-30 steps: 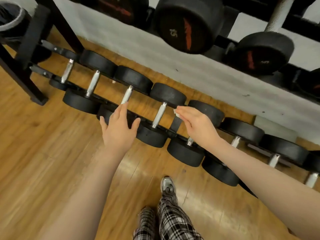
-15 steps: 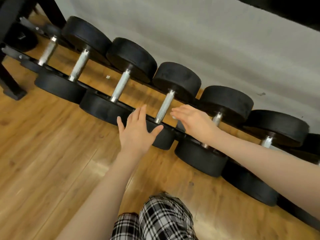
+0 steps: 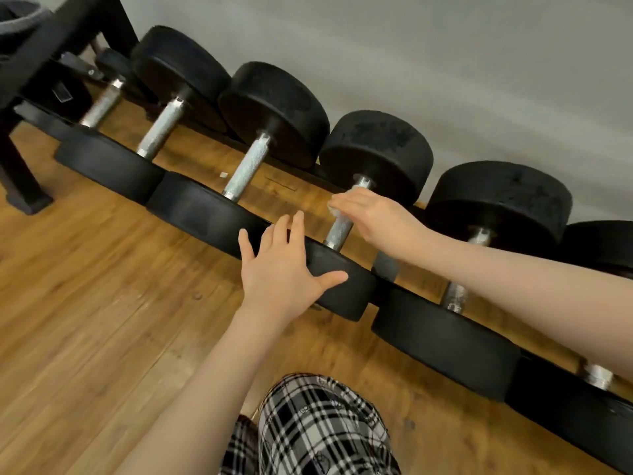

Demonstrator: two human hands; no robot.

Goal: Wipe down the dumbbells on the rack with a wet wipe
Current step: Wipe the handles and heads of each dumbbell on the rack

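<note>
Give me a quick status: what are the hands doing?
Right hand presses the wipe on a dumbbell handle. Left hand open, flat on that dumbbell's near weight. Nothing in the way.

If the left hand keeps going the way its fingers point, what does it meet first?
Probably the near black weight of the dumbbell it already reaches over; the left hand points up and away toward the wooden floor between the handles. Depth is unclear.

Warm wooden plank floor (image 3: pixel 102 320) meets a plain, seemingly grey-white wall (image 3: pixel 445 63) under soft light.
</note>
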